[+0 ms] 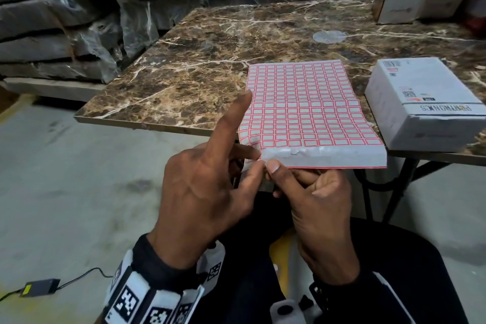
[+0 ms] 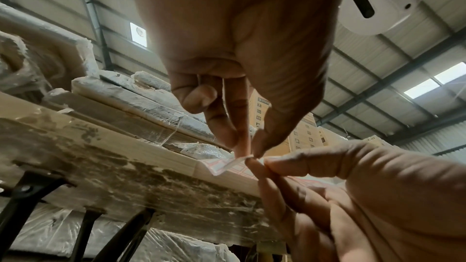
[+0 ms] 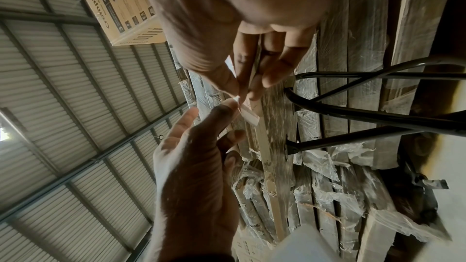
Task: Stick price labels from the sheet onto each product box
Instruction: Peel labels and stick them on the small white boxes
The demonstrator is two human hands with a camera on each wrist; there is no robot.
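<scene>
I sit at a brown marble-patterned table (image 1: 210,60) with white veins, on black metal legs, in a shed with a corrugated metal roof and a grey concrete floor (image 1: 79,192). Behind the table lie stacked slabs wrapped in torn clear plastic (image 1: 65,21).

The label sheet (image 1: 305,110), a grid of small grey stickers edged in red, lies on the table's near edge, and its near strip hangs over that edge toward me. My left hand (image 1: 210,187) pinches the near left corner of the sheet between thumb and middle finger, with the index finger stuck straight up. My right hand (image 1: 318,205) pinches the same corner from the other side, thumb on top; whether a single label is lifting there is too small to tell.

Just right of the sheet, near but not touching, lies a white product box (image 1: 420,102); its near side reads "PORTRONICS" upside down to me, with barcodes and a QR code on top. More white boxes (image 1: 399,2) stand at the table's far right corner. Past the table a tan carton (image 3: 121,3) shows a name beginning "Crompto".

Left of the sheet the tabletop is bare to its corner. On the floor, left of my left wrist, lies a grey power adapter (image 1: 39,287) with its cable.
</scene>
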